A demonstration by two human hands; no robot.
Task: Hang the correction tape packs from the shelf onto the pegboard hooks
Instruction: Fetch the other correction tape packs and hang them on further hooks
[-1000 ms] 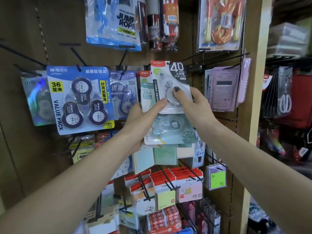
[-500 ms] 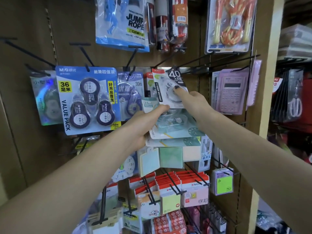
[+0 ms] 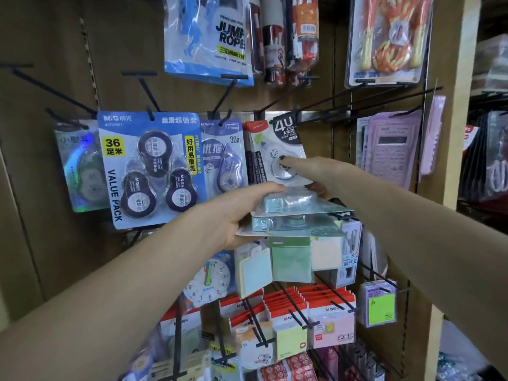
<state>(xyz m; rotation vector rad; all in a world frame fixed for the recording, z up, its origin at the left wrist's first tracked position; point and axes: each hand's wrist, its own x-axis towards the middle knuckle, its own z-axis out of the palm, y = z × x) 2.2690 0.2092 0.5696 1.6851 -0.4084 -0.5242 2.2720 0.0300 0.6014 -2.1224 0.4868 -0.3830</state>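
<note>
The white tape pack (image 3: 277, 152) hangs upright against the pegboard (image 3: 68, 64), apparently threaded on a hook (image 3: 283, 104) at its top, with the right hand (image 3: 316, 174) pinching it, forefinger on the blister. The left hand (image 3: 233, 213) grips a tilted stack of green packs (image 3: 297, 213) just below, thumb on top.

Both arms stretched forward. Left hand (image 3: 231, 215) palm up, thumb on top, fingers curled under in grip. Right hand (image 3: 316, 171) raised higher, fingertip pressing forward.
</note>
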